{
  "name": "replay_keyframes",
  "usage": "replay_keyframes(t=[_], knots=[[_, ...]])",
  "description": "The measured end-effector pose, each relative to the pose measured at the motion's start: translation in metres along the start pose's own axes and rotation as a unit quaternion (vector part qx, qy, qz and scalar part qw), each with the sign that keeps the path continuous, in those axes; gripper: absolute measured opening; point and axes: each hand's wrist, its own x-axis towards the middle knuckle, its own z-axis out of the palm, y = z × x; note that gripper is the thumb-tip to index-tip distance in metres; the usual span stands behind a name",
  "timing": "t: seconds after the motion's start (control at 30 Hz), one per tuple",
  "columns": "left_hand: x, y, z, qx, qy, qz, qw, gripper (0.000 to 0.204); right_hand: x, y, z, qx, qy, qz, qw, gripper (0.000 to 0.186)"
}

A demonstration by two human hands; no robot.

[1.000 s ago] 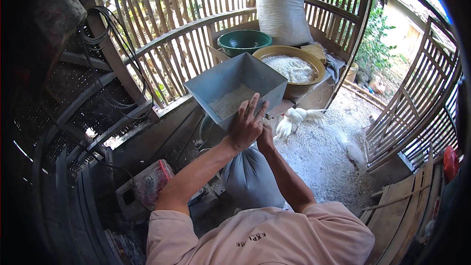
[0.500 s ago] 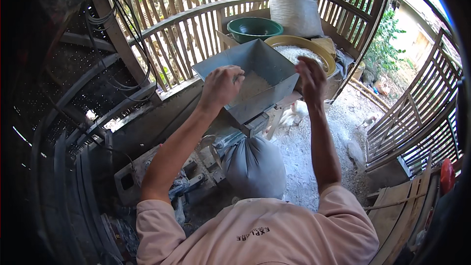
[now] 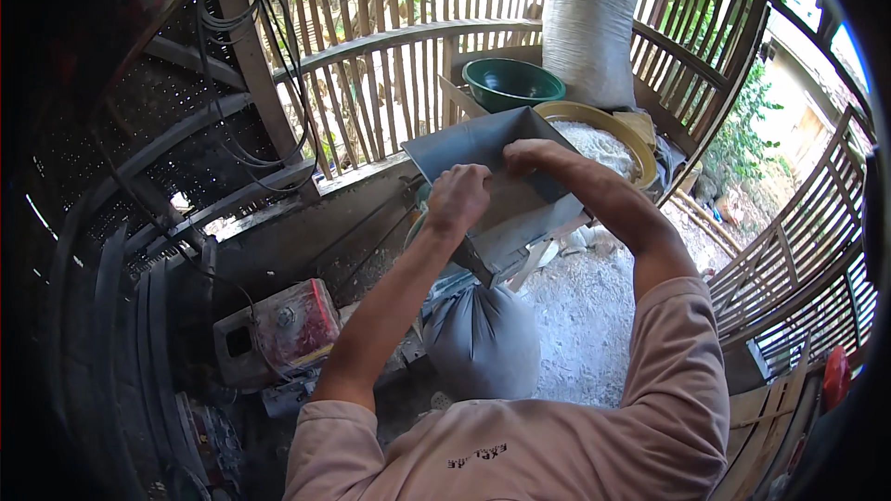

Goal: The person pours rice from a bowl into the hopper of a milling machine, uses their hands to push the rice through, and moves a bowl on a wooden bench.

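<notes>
A sheet-metal hopper stands in front of me, with pale ground material visible inside. My left hand is closed above the hopper's left side, its fingers curled. My right hand reaches across over the hopper's opening, also closed, knuckles up. The two hands are close together but apart. Whether either holds anything is hidden by the fingers. Below the hopper hangs a bulging grey cloth bag, gathered at its top under the machine's outlet.
Behind the hopper are a green basin, a yellow basin of whitish material and a tall white sack. A dusty red engine sits at left. Cables hang on the left wall. A slatted gate stands at right.
My right hand has swung left from beside the hopper to over its opening, and its fingers have curled. My left hand stays over the hopper. The view has shifted, showing more of the engine.
</notes>
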Motion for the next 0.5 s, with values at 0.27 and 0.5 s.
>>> replay_keyframes(t=[0.27,0.5], knots=[[-0.004,-0.003,0.0,-0.073,0.122,0.009,0.99,0.023,0.019,-0.05,0.015,-0.058,0.03,-0.182,0.981,0.032],[-0.006,-0.001,0.003,-0.077,0.178,0.065,0.979,0.034,0.044,-0.057,0.035,0.041,0.064,-0.269,0.96,0.03]])
